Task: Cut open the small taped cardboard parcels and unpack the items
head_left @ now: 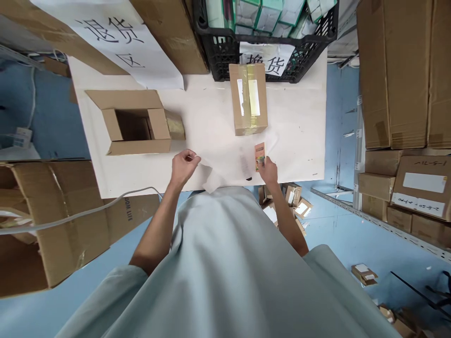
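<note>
My left hand is closed in a pinch on the edge of a clear plastic bag that lies spread on the white table near its front edge. My right hand grips a small orange product box, held upright at the bag's right end. An opened, empty cardboard box lies on its side to the left of my left hand. A sealed, taped cardboard parcel with a white label sits beyond the small box.
A black plastic crate with several green-and-white boxes stands at the table's back, a paper sign on its front. A large paper sign lies over cartons at back left. Large cartons stand left; stacked cartons and shelving right; small boxes on the blue floor.
</note>
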`<state>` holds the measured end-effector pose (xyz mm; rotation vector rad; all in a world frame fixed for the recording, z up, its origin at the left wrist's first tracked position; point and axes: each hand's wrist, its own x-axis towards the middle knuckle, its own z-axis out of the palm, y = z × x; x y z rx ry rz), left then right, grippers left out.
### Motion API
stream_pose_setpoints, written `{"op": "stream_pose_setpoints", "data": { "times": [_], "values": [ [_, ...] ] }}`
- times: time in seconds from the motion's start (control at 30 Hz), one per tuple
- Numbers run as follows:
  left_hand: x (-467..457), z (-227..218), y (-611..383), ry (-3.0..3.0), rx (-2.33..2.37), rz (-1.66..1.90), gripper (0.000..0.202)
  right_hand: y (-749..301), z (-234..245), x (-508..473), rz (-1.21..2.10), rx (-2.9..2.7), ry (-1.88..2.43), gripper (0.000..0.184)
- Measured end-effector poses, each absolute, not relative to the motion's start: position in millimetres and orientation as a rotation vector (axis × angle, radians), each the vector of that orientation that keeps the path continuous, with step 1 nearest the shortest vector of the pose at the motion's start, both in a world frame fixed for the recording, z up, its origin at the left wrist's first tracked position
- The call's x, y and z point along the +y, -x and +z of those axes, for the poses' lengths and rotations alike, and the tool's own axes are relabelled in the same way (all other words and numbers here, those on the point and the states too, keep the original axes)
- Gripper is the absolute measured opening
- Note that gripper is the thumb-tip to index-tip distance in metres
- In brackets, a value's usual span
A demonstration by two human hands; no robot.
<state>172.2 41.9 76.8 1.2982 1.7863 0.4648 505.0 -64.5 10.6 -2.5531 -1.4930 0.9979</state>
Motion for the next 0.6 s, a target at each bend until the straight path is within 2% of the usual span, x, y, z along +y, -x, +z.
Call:
{"op": "stream_pose_setpoints", "data": {
  "times": [0.1, 0.23, 0.43, 0.6],
  "values": [
    [52, 92, -154, -1.249, 1.774, 0.527, 0.008, -519, -1, -61, 0.958, -1.316, 2.568, 0.016],
    [67, 107, -142, -1.222, 1.763, 0.597, 0.011, -536, -15, -56, 0.961, -1.070, 2.620, 0.019],
    [71, 110, -153, -1.252, 1.799, 0.646, 0.010, -550, -19, -63, 1.015, -0.933, 2.661, 0.032],
    [65, 91, -174, -1.278, 1.794, 0.617, 0.020, -532, -10, -59, 0.766, -1.175, 2.547, 0.051]
  ]
}}
